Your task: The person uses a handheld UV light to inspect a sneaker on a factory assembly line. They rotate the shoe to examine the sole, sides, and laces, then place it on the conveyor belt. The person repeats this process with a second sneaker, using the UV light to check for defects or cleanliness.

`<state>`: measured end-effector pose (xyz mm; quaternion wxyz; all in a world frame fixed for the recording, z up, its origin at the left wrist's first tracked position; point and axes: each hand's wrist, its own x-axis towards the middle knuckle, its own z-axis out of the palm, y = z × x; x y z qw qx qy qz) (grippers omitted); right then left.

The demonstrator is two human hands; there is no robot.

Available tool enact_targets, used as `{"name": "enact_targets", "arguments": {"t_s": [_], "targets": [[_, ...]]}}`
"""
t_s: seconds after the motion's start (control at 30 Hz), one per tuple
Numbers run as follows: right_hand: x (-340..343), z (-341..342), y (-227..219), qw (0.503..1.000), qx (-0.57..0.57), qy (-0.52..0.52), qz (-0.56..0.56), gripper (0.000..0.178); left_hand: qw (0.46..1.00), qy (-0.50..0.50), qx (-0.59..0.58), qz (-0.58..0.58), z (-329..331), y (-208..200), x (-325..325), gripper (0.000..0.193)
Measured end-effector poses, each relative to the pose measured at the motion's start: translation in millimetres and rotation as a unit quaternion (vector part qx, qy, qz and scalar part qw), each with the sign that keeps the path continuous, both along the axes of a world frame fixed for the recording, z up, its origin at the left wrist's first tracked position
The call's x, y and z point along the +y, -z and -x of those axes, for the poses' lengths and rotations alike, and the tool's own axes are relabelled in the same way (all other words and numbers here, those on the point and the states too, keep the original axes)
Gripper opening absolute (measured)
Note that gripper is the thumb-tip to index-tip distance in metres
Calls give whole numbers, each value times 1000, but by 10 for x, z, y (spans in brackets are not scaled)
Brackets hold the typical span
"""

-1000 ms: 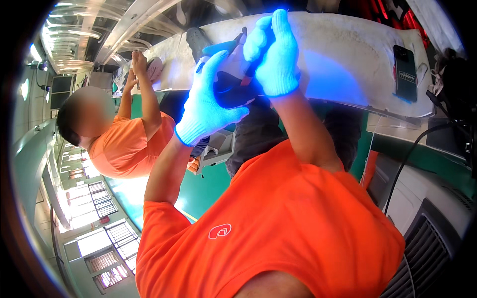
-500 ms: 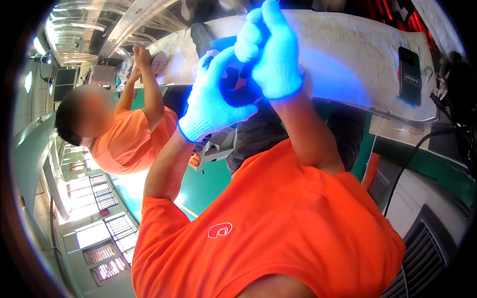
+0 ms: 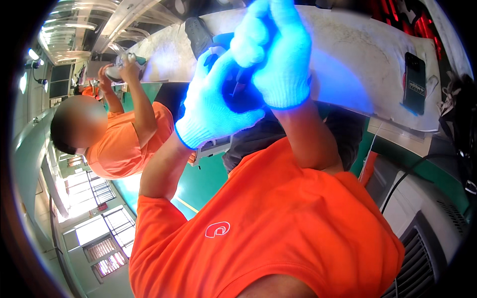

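Both my hands wear white knit gloves, glowing blue under a strong blue light. My left hand (image 3: pixel 211 99) curls around a dark, shoe-like thing (image 3: pixel 233 94), its thumb along the near side. Glove and glare hide most of that thing's shape. Above it, on the right, my right hand (image 3: pixel 278 54) is closed with the fingers bent inward. A slim, dark, pen-like tool (image 3: pixel 240 83) points down from beneath those fingers toward the shoe-like thing. Just beyond my left hand, a grey shoe (image 3: pixel 198 36) lies on the pale worktable (image 3: pixel 343 49).
A dark phone (image 3: pixel 415 84) lies at the table's right end, near black cables (image 3: pixel 449 114). To my left a co-worker in orange (image 3: pixel 131 141) holds a grey shoe (image 3: pixel 117 69). A grey-white machine with a vent (image 3: pixel 420 248) stands at lower right.
The pen-like tool shows more clearly below my right fingers. My hands keep nearly the same pose. The co-worker has raised a shoe into both hands. The view has shifted slightly.
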<state>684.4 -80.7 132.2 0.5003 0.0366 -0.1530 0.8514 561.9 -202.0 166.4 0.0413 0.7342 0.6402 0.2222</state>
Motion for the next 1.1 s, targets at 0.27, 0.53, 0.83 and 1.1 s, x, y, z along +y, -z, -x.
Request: {"name": "enact_targets", "arguments": {"t_s": [0.27,0.53,0.83,1.1], "targets": [[87,116,254,997,-67,29,-9,41,998,13,-62,22,195,36,-92,102],[364,174,824,955,-104,101,-261,39,992,-47,-117,-6,360,335,-327,109],[229,-43,852,999,-49,-15,9,48,974,-88,-208,11,400,514,-464,110],[361,92,955,985,-40,-135,-96,43,950,-110,-289,31,509,725,-568,108]]}}
